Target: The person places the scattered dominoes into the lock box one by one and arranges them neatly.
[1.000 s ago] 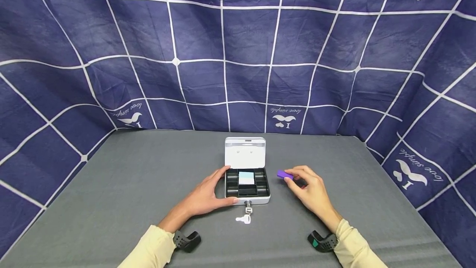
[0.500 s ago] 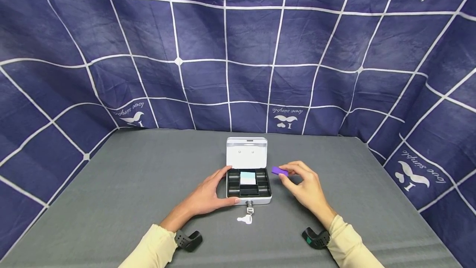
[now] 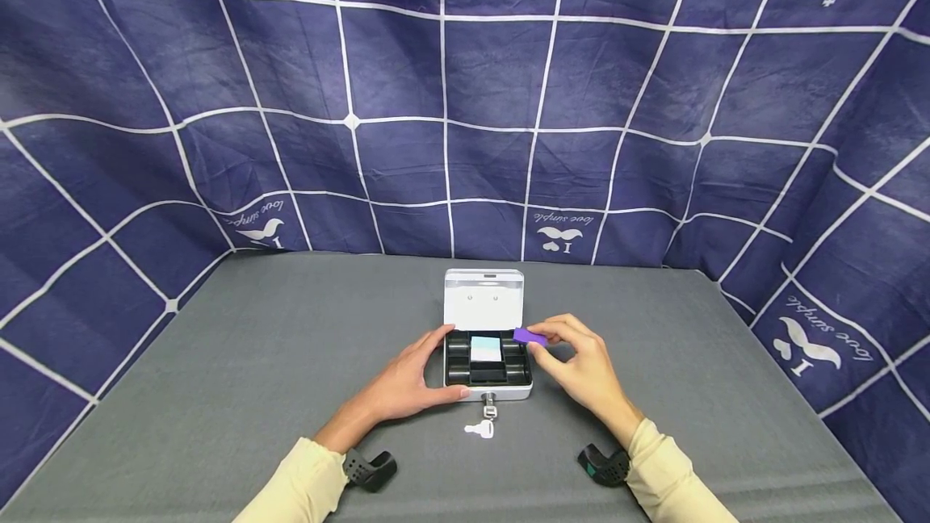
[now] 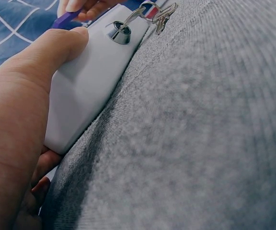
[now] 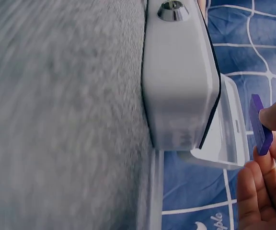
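Observation:
A small white cash box (image 3: 512, 395) stands with its lid (image 3: 483, 307) raised, showing a black tray (image 3: 489, 375) split into compartments. In the tray's middle lies a pale blue and white block (image 3: 485, 349). My left hand (image 3: 403, 378) grips the box at its left side, thumb on the front wall and fingers toward the back. Between thumb and fingers, my right hand (image 3: 581, 361) pinches a flat purple rectangular block (image 3: 529, 336) over the box's right rim. The right wrist view shows the purple block (image 5: 260, 124) held above the box, apart from it.
Keys (image 3: 481, 428) on a ring hang from the front lock (image 4: 119, 32) and lie on the grey tabletop (image 3: 291, 329). Behind the table hangs a blue curtain (image 3: 487, 160) with white lines. Each wrist wears a dark band (image 3: 605, 465).
My right hand has carried the purple block leftward, from beside the box to over its right rim. The left hand keeps its grip; the whole view has shifted slightly.

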Tool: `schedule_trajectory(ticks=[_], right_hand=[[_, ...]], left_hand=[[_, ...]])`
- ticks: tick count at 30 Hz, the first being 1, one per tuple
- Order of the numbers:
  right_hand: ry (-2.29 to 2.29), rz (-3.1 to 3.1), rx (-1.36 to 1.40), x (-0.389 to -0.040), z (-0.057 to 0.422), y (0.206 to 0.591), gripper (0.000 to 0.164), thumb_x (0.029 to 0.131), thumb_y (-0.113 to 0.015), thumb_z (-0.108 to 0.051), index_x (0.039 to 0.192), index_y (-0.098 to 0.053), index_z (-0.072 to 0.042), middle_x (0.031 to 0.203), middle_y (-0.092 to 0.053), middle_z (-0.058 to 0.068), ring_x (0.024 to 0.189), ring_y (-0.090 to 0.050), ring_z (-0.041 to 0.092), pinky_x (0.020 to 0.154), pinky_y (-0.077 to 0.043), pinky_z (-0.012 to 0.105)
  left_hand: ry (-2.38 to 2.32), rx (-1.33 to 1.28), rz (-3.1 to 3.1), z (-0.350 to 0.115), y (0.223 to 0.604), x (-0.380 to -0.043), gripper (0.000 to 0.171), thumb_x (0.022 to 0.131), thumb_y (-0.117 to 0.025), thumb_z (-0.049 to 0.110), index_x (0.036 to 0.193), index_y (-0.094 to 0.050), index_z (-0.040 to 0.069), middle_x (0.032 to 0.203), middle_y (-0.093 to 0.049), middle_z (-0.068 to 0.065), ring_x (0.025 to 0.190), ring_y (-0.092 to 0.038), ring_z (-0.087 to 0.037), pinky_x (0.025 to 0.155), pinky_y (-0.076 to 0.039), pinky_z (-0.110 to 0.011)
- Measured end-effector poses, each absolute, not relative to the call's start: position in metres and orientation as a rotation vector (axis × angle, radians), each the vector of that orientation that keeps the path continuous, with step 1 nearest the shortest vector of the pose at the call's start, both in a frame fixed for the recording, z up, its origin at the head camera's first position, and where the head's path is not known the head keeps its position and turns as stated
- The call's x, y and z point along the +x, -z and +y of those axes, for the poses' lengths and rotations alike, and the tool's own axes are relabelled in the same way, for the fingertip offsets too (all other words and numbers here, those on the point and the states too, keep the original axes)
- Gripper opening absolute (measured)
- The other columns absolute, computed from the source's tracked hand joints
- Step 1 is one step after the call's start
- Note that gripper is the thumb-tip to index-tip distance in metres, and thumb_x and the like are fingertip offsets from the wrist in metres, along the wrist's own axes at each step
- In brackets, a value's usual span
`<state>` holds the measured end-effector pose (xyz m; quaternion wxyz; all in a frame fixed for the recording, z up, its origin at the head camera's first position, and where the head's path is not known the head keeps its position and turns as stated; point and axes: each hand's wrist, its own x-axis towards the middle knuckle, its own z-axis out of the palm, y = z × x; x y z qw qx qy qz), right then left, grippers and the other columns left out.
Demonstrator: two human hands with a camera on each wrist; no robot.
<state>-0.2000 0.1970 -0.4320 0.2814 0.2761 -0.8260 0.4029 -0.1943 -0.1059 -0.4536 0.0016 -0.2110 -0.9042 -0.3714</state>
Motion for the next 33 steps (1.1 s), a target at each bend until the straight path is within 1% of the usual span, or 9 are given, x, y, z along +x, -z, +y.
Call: schedule_trajectory(ticks=[3,7,10,14,20,27,33], right_hand=[[-1.093,-2.223,0.759,-0.200,0.191,0.431,0.024,0.084,-0.084,-0.008,0.106,-0.079,-0.016,0.098,-0.071,-0.004,0.086,-0.066,0.011,0.079,-0.052,0.019],[-1.121,-2.247,0.768,-0.198,0.185,0.431,0.024,0.085,-0.085,-0.009,0.107,-0.079,-0.018,0.100,-0.071,-0.007,0.087,-0.066,0.008,0.079,-0.054,0.022],[-1.138,-2.253,0.784,-0.197,0.180,0.430,0.025,0.086,-0.085,-0.010,0.108,-0.079,-0.020,0.102,-0.071,-0.008,0.088,-0.066,0.009,0.078,-0.055,0.026],[-1.142,-2.256,0.818,-0.198,0.175,0.431,0.025,0.086,-0.084,-0.010,0.108,-0.079,-0.021,0.102,-0.071,-0.008,0.087,-0.066,0.010,0.077,-0.056,0.028],[-1.124,-2.288,0.869,-0.198,0.168,0.433,0.024,0.087,-0.083,-0.013,0.108,-0.078,-0.023,0.102,-0.070,-0.010,0.087,-0.066,0.015,0.077,-0.055,0.033],[-1.107,-2.308,0.929,-0.198,0.161,0.435,0.024,0.085,-0.084,-0.012,0.107,-0.078,-0.021,0.101,-0.069,-0.010,0.086,-0.063,0.013,0.076,-0.053,0.029],[-1.087,-2.326,0.980,-0.198,0.158,0.439,0.024,0.085,-0.084,-0.013,0.106,-0.078,-0.020,0.099,-0.067,-0.010,0.087,-0.062,0.011,0.077,-0.052,0.027]], left_hand=[[1.173,-0.661,-2.840,-0.106,0.453,-0.194,0.101,0.077,-0.083,0.061,0.159,-0.037,0.026,0.156,-0.049,-0.011,0.141,-0.048,-0.037,0.112,-0.041,-0.058],[1.173,-0.652,-2.852,-0.105,0.453,-0.194,0.101,0.077,-0.082,0.063,0.160,-0.036,0.026,0.156,-0.048,-0.011,0.142,-0.047,-0.038,0.112,-0.040,-0.059],[1.168,-0.656,-2.852,-0.105,0.453,-0.194,0.101,0.078,-0.082,0.063,0.160,-0.036,0.026,0.156,-0.048,-0.011,0.142,-0.047,-0.037,0.112,-0.041,-0.059],[1.165,-0.663,-2.848,-0.105,0.453,-0.194,0.100,0.078,-0.081,0.063,0.160,-0.037,0.025,0.156,-0.048,-0.011,0.141,-0.047,-0.038,0.112,-0.041,-0.059],[1.154,-0.649,-2.857,-0.106,0.453,-0.194,0.101,0.078,-0.081,0.064,0.160,-0.036,0.026,0.157,-0.048,-0.012,0.142,-0.047,-0.037,0.112,-0.041,-0.059],[1.148,-0.646,-2.874,-0.106,0.453,-0.194,0.102,0.078,-0.081,0.064,0.161,-0.035,0.026,0.157,-0.047,-0.011,0.143,-0.046,-0.036,0.113,-0.040,-0.058],[1.156,-0.658,-2.854,-0.106,0.453,-0.194,0.102,0.078,-0.082,0.063,0.160,-0.037,0.023,0.156,-0.049,-0.013,0.141,-0.048,-0.038,0.112,-0.041,-0.060]])
